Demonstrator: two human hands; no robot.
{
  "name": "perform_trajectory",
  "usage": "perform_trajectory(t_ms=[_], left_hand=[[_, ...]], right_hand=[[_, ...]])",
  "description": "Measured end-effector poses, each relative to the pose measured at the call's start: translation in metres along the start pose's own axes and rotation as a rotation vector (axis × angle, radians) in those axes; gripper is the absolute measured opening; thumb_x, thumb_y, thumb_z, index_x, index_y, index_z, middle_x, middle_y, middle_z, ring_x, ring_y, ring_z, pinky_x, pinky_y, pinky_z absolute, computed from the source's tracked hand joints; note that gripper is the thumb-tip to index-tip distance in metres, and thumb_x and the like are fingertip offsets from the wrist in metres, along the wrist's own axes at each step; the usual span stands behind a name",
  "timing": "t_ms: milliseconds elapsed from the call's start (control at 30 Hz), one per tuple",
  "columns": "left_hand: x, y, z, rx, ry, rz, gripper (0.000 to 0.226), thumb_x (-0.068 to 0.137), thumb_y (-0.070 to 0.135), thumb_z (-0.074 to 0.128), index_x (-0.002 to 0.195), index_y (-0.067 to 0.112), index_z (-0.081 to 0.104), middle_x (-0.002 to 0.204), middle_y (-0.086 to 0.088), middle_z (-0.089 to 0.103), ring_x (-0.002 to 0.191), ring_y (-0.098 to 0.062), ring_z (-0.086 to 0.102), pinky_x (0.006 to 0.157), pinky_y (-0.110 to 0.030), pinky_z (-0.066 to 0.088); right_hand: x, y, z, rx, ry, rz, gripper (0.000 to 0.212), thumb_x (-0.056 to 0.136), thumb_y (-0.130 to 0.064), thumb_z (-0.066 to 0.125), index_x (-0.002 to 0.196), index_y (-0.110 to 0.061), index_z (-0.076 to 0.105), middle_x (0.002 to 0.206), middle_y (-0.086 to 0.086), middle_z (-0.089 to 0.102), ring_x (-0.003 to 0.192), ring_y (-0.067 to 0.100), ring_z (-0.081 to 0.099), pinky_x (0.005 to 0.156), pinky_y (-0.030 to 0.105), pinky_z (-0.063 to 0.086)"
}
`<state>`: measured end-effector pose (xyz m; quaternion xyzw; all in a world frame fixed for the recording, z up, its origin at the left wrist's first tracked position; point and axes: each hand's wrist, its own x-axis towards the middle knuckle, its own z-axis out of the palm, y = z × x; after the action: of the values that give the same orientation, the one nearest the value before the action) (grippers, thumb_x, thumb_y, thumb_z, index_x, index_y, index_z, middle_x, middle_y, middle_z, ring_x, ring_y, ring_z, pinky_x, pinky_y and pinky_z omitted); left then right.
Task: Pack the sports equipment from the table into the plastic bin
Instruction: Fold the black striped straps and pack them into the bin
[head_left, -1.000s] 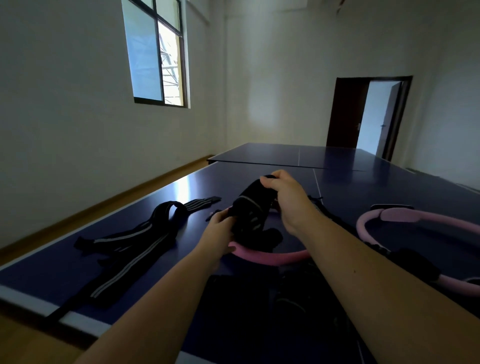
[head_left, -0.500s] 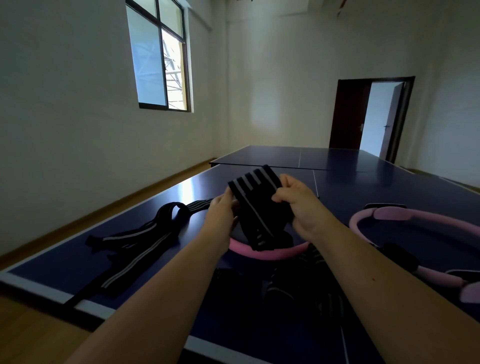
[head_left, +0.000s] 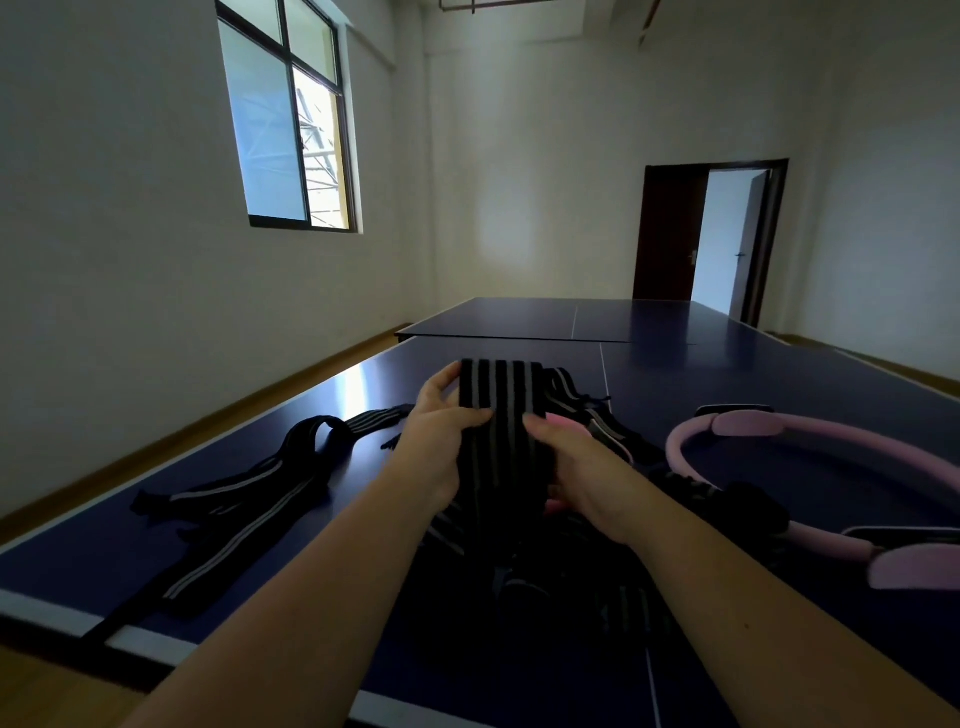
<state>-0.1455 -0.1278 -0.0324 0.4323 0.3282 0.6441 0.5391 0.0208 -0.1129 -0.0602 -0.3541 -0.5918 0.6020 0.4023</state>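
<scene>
Sports equipment lies spread over the near half of the dark blue tabletop (head_left: 675, 374), and no brand, label or writing can be read on any of it. At about nine o'clock from the hands, a long black strap with pale stripes (head_left: 244, 499) lies loosely looped and trailing toward the near edge of the tabletop, apart from both hands. In the middle, a black wrap with grey stripes (head_left: 501, 441) is held upright between the two hands, its top edge standing above the fingers. The left hand (head_left: 441, 447) has its grip clenched on the wrap's left edge, thumb across the front. The right hand (head_left: 582, 473) grips the wrap's right edge in the same way, thumb on the front and the other fingers hidden behind the cloth. Below the wrap, at six o'clock, a dark heap of further gear (head_left: 545, 587) rests on the tabletop, too dim to tell apart. Behind the right hand, more striped strap (head_left: 597, 421) lies on the surface. At three o'clock a pink ring with padded handles (head_left: 691, 457) lies flat, running out of view to the right.
</scene>
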Motion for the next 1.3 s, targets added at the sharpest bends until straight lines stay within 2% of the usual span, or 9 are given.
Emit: perform_trajectory(t_ms=[100,333,467,533,667,933,1033,1167,1300], left_hand=[[-0.012,-0.008,0.004,0.141,-0.04,-0.011,0.048,0.088,-0.017,0.047,0.124,0.013,0.058,0.118,-0.017,0.068,0.104,-0.031,0.069,0.074,-0.037,0.058],[-0.024,-0.01,0.012,0.395,0.102,0.16,0.013,0.097,0.016,0.061,0.101,0.006,0.069,0.111,-0.013,0.067,0.089,-0.015,0.068,0.071,-0.019,0.056],[-0.029,-0.004,0.018,0.362,0.102,0.278,0.014,0.096,0.023,0.058,0.093,0.02,0.072,0.125,-0.014,0.054,0.111,-0.022,0.06,0.096,-0.033,0.051],[-0.033,-0.005,0.021,0.337,0.052,0.275,0.017,0.101,0.021,0.05,0.097,0.016,0.065,0.113,-0.016,0.061,0.099,-0.02,0.062,0.086,-0.031,0.053],[-0.04,-0.006,0.023,0.464,0.11,0.33,0.014,0.107,0.019,0.039,0.104,0.009,0.047,0.083,0.001,0.056,0.068,0.003,0.057,0.057,-0.01,0.045],[-0.046,-0.007,0.02,0.587,0.06,0.181,0.043,0.096,0.009,0.058,0.128,0.029,0.036,0.101,-0.006,0.07,0.082,-0.012,0.068,0.072,-0.023,0.055],[-0.05,-0.009,0.021,0.747,0.011,0.183,0.035,0.098,0.013,0.055,0.127,0.028,0.041,0.107,0.003,0.064,0.087,-0.001,0.061,0.061,-0.006,0.045],[-0.044,-0.001,0.01,0.506,0.074,0.205,0.053,0.102,0.01,0.048,0.149,0.024,0.03,0.105,0.005,0.06,0.095,-0.01,0.061,0.079,-0.021,0.049],[-0.043,0.003,0.004,0.433,0.093,0.21,0.042,0.103,0.006,0.046,0.142,0.019,0.04,0.101,0.001,0.059,0.088,-0.009,0.059,0.073,-0.018,0.052]], right_hand=[[0.005,0.0,0.005,-0.008,0.288,0.011,0.044,0.075,-0.067,0.071,0.107,-0.036,0.073,0.131,0.011,0.062,0.124,0.032,0.057,0.069,0.04,0.058],[-0.009,-0.019,0.004,-0.04,0.249,-0.328,0.015,0.097,-0.019,0.062,0.104,-0.011,0.073,0.102,0.011,0.075,0.098,0.024,0.071,0.078,0.028,0.057],[-0.009,-0.019,0.005,-0.287,0.374,-0.412,0.034,0.083,-0.06,0.064,0.093,-0.029,0.072,0.113,0.008,0.065,0.104,0.023,0.066,0.101,0.053,0.047],[-0.014,-0.018,0.009,-0.328,0.334,-0.354,0.032,0.084,-0.065,0.056,0.102,-0.04,0.066,0.116,-0.007,0.065,0.11,0.019,0.064,0.105,0.059,0.04],[-0.022,-0.018,0.022,-0.217,0.154,-0.37,0.025,0.097,-0.016,0.059,0.12,-0.024,0.058,0.11,0.0,0.071,0.103,0.016,0.068,0.093,0.038,0.054],[-0.025,-0.017,0.031,-0.003,0.432,-0.475,0.045,0.095,-0.002,0.059,0.108,-0.04,0.041,0.106,0.01,0.068,0.092,0.025,0.07,0.081,0.041,0.06],[-0.027,-0.019,0.032,-0.04,0.319,-0.354,0.032,0.1,-0.009,0.052,0.122,-0.03,0.045,0.117,0.006,0.061,0.1,0.018,0.065,0.088,0.039,0.056],[-0.031,-0.021,0.029,-0.101,0.178,-0.204,0.046,0.097,-0.007,0.049,0.138,-0.027,0.048,0.111,-0.007,0.063,0.106,0.019,0.063,0.099,0.048,0.051],[-0.033,-0.021,0.028,-0.25,0.155,-0.209,0.047,0.088,-0.007,0.052,0.132,-0.022,0.058,0.117,-0.002,0.071,0.113,0.023,0.064,0.105,0.053,0.046]])
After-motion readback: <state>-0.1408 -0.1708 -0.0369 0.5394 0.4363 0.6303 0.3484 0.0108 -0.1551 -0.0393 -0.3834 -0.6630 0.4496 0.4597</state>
